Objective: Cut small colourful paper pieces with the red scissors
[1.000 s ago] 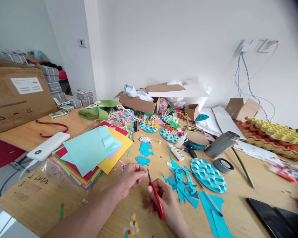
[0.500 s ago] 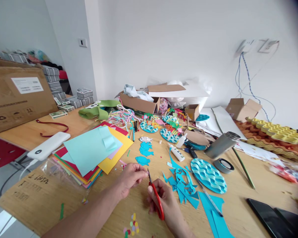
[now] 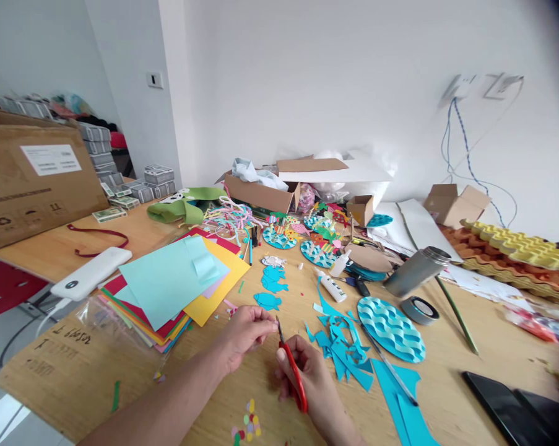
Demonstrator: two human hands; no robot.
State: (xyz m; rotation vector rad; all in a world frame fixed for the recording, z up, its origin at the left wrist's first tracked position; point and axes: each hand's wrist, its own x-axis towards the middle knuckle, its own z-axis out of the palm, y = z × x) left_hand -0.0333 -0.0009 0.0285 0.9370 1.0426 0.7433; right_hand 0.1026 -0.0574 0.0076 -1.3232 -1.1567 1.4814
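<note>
Red-handled scissors [image 3: 296, 375] are gripped in my right hand [image 3: 307, 371], blades pointing up and away, fingers wrapped at the handles. Close to the blade tips, my left hand [image 3: 249, 331] is closed with fingertips pinched together; what they hold, if anything, is too small to make out. Just beyond it lie blue paper fish [image 3: 267, 301] and, above them, a white fish drawing [image 3: 273, 261]. To the right of the scissors is a heap of blue paper scraps [image 3: 342, 347]. Small coloured paper dots [image 3: 249, 421] lie below my hands.
Coloured paper sheets [image 3: 168, 279] are stacked on the left, near a white power bank [image 3: 92, 272]. On the right are a wavy blue oval [image 3: 391, 328], glue bottle [image 3: 332, 287], tape roll [image 3: 420, 310], metal flask [image 3: 417, 272] and dark phones [image 3: 506, 406]. Cardboard boxes [image 3: 260, 191] stand behind.
</note>
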